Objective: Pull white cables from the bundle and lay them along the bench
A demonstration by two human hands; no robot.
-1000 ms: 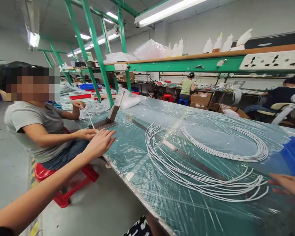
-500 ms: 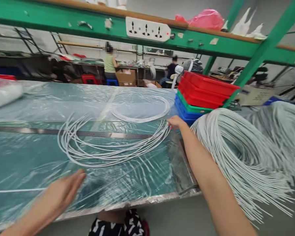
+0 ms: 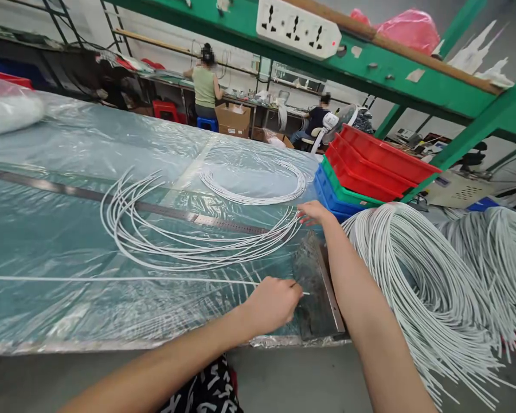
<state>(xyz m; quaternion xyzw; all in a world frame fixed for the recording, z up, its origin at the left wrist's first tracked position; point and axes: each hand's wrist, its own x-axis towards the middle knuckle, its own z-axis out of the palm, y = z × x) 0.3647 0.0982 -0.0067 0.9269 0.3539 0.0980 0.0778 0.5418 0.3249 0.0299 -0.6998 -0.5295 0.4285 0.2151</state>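
Note:
My left hand (image 3: 279, 301) is closed around a white cable (image 3: 155, 279) just above the table. The cable runs off the left edge of the view, and a short tip pokes out past my fingers. At the right end of a loose bundle of white cables (image 3: 198, 252), my right hand (image 3: 313, 212) has its fingers apart beside the cable ends. A metal plate (image 3: 313, 298) with a raised edge lies between my two forearms. Behind the loose bundle, a second, neater curve of white cables (image 3: 258, 199) rests on the table.
A steel ruler (image 3: 167, 211) crosses the plastic-covered table (image 3: 47, 229) under the loose bundle. Stacked red, green and blue bins (image 3: 370, 166) stand at right, near large cable coils (image 3: 417, 275). A green shelf beam with a power strip (image 3: 298, 28) spans above. Two people work behind.
My left hand has moved right across the table and now grips the white cable near its end, drawing it along. My right hand stays by the bundle's end, its fingers more spread. The view has tilted.

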